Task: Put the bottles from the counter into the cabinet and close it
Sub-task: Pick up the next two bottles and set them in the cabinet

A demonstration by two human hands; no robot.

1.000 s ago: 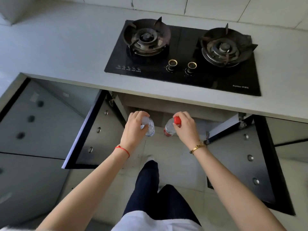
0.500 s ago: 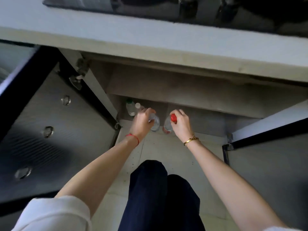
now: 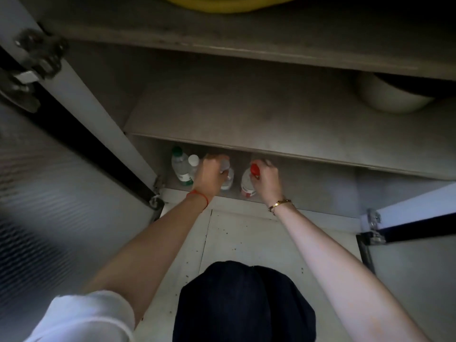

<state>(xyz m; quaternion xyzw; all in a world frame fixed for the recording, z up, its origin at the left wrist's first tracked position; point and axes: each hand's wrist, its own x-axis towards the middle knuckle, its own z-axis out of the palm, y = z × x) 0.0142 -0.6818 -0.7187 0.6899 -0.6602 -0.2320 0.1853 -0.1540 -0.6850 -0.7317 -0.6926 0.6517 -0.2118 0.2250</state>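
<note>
1. Left hand (image 3: 209,175) is closed round a clear bottle (image 3: 228,177) w/ a pale cap, gripping it near the top; bottle is upright, low in the cabinet's bottom compartment (image 3: 308,183), under the shelf (image 3: 246,124). Can't tell if its base touches the compartment floor.
2. Right hand (image 3: 267,180) is closed on the neck of a red-capped bottle (image 3: 248,182); red cap shows just left of the fingers. Bottle is upright, at the front edge of the same compartment, just right of the clear one, a small gap btwn them.
3. Two more bottles stand in the compartment's left corner: a green-capped bottle (image 3: 180,166) w/ a green label, and a white-capped bottle (image 3: 193,162) touching it on the right, partly hidden behind the left hand.
4. Left wrist has a red string (image 3: 198,195); right wrist a gold bracelet (image 3: 280,204).
5. Both cabinet doors are open: left door (image 3: 49,193) swung wide, right door (image 3: 414,243) at the frame's right edge, hinges visible.
6. On the shelf, far right, a white bowl-like thing (image 3: 389,97), partly hidden. A yellow shape (image 3: 229,3) at the top edge, too cut off to ID.
7. Person's dark-trousered knees (image 3: 244,302) over the pale tile floor (image 3: 246,238); white sleeve (image 3: 86,317) bottom left.
</note>
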